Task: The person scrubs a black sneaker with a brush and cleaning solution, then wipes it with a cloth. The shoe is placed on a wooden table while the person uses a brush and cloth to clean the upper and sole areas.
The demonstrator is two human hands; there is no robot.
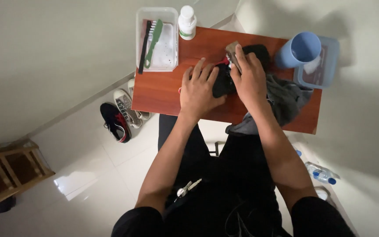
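On the reddish-brown wooden worktop point(163, 92), a black shoe point(224, 81) is largely hidden beneath both hands, so its shape is hard to make out; only its dark upper and a far end near the blue cup can be seen. A crumpled grey cloth point(286, 98) is partly covered by the right forearm and hangs over the near edge. At the far edge a white plastic bottle point(187, 22) with a green-banded label is stood, just right of a clear rectangular plastic tray point(168, 39) in which a green-handled brush point(153, 41) and a thin black brush point(144, 46) are laid. At the far right, a light blue plastic cup point(301, 49) is set in a blue container point(327, 66). The left hand point(198, 90) is pressed flat on the shoe, fingers spread. The right hand point(248, 77) is closed around a small brown brush point(233, 55), held against the shoe's far side.
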